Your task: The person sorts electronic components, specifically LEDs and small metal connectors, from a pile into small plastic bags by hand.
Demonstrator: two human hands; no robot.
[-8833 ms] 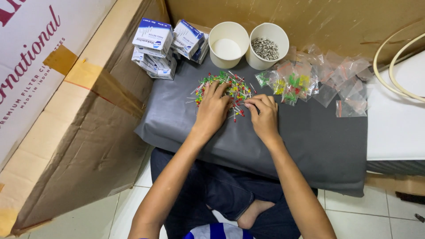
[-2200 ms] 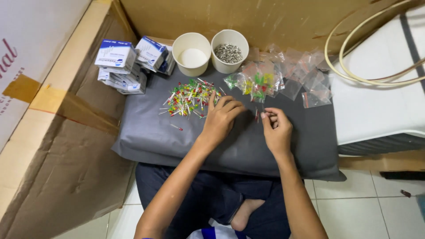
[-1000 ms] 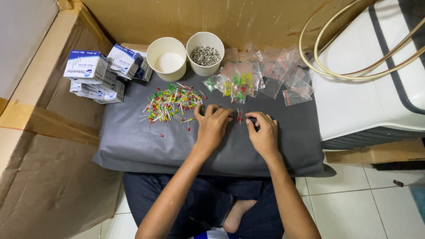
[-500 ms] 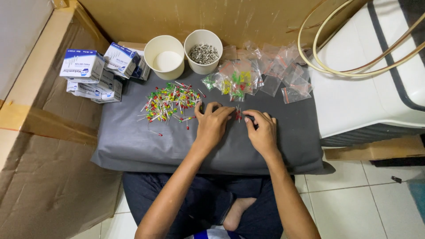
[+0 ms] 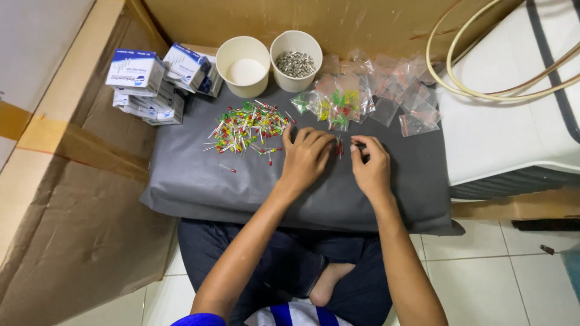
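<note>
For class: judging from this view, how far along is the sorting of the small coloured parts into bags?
Done: a few clear bags already hold coloured pieces. In hand: the left hand and right hand pinch a few red pieces between them on the grey pad. Left: a loose heap of coloured parts and several empty bags.

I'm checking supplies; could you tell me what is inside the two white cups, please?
The right cup holds small grey metal pieces. The left cup shows only a white bottom.
</note>
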